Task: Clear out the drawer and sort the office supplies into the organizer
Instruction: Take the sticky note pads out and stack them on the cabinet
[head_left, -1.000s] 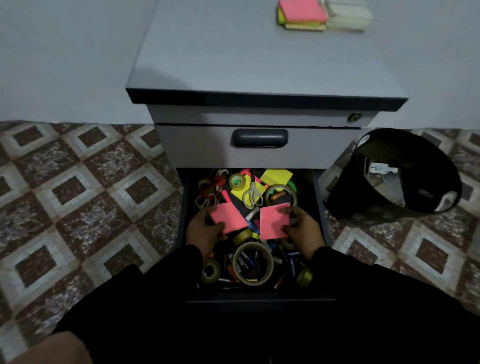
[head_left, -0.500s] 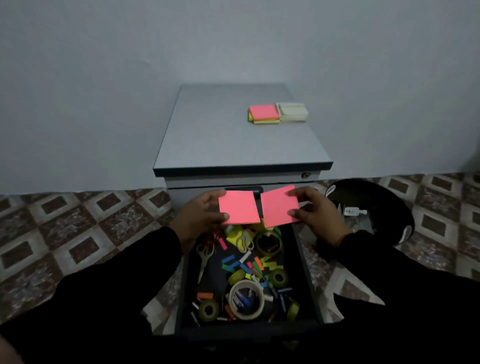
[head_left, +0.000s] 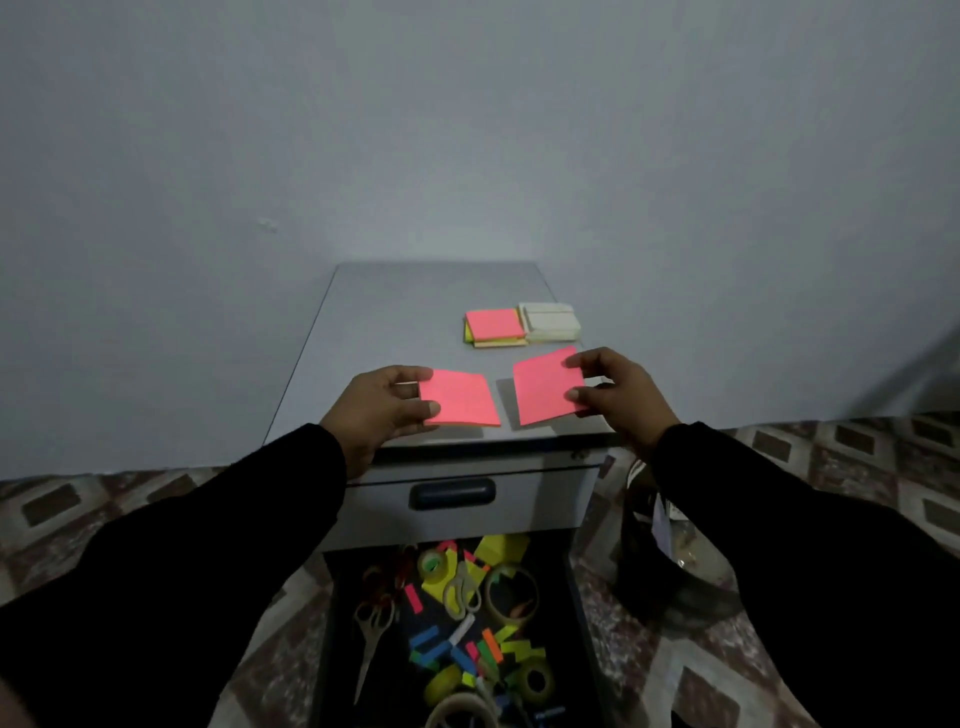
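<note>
My left hand (head_left: 382, 410) pinches pink note pad (head_left: 460, 398), my right hand (head_left: 615, 392) pinches second pink pad (head_left: 546, 384), both over near edge of cabinet top (head_left: 395, 322). Sorted note stack (head_left: 495, 326) lies farther back, nearer right hand. Open drawer (head_left: 457, 639) below, full.
</note>
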